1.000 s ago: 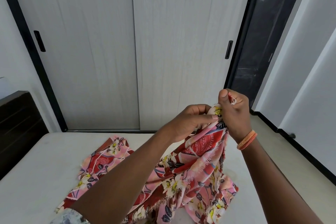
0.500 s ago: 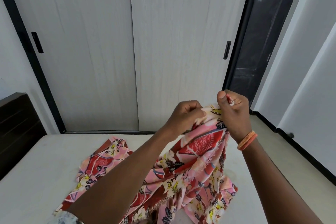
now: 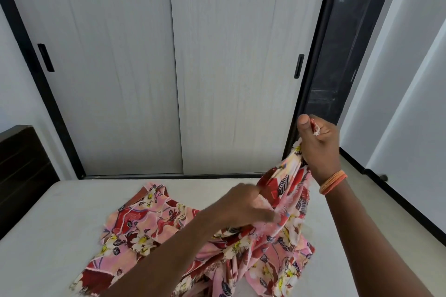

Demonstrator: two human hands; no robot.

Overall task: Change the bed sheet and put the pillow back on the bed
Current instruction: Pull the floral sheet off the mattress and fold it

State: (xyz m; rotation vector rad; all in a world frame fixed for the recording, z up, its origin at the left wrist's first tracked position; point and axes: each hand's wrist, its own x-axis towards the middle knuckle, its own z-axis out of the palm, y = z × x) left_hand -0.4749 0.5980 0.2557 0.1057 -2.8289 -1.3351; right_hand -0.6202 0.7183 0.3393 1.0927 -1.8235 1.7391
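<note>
Fabric bunched in the right hand, raised at about two o'clock in the head view, is a corner of the floral bed sheet; the fingers are curled tight round it, with a scrap of print poking out beside the thumb, and the height seems chosen so the cloth hangs and its edge can be traced. An orange thread bracelet sits on that wrist. The left hand, lower and toward the centre, lies against the frayed hem with its fingers bent onto the cloth (motion blur hides whether it truly pinches or only slides along, so I cannot tell its grip). From there the sheet drops in crumpled folds: part spreads flat toward eight o'clock, part heaps at five o'clock, all of it resting on the bare white mattress, which shows that spreading has hardly begun. I judge the person is hunting along the hem for a second corner, since two held corners would let the sheet be shaken open. No pillow is in view. Behind, at twelve o'clock, stand the sliding wardrobe doors, and a dark headboard sits at nine o'clock, telling which end the pillow belongs.
</note>
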